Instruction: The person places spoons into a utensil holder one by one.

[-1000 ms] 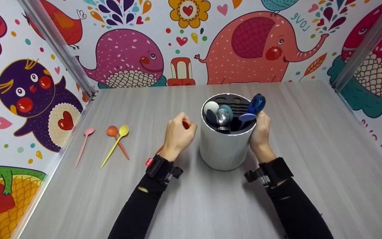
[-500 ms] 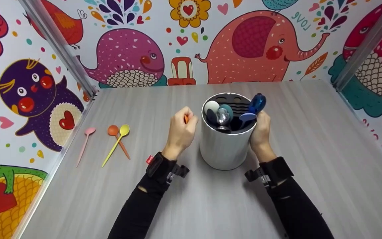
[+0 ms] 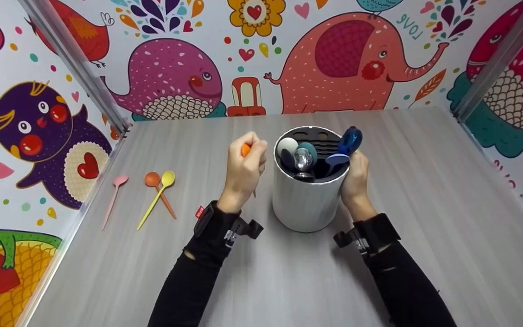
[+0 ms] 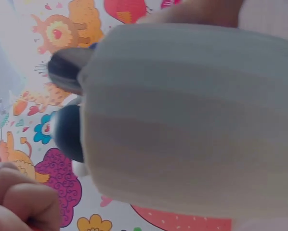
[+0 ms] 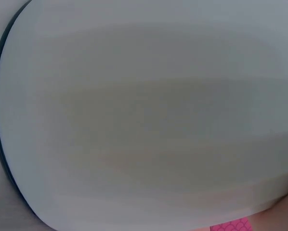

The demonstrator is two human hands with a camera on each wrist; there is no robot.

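Note:
In the head view my left hand [image 3: 244, 170] grips an orange spoon [image 3: 245, 150] beside the white utensil holder. Most of the spoon is hidden in the fist; an orange part shows at the top and a thin handle tip below. My right hand [image 3: 356, 184] holds the right side of the utensil holder [image 3: 307, 204], which stands upright on the table. Several utensils stick out of it: a white one [image 3: 288, 146], a silver rounded one [image 3: 303, 159], a teal one, a light-blue one [image 3: 337, 159] and a shiny blue handle [image 3: 350, 141]. The left wrist view shows curled fingers [image 4: 28, 197] near its rim.
To the left on the grey table [image 3: 402, 281] lie a pink spoon [image 3: 115, 197], plus a yellow spoon [image 3: 157, 197] crossed over an orange spoon [image 3: 152, 179]. Patterned walls with cartoon animals and metal posts [image 3: 77, 63] bound the table at the back and sides.
My left hand has risen and turned, swinging the spoon's thin handle from beside the wrist to pointing down. The right hand and utensil holder stay in place.

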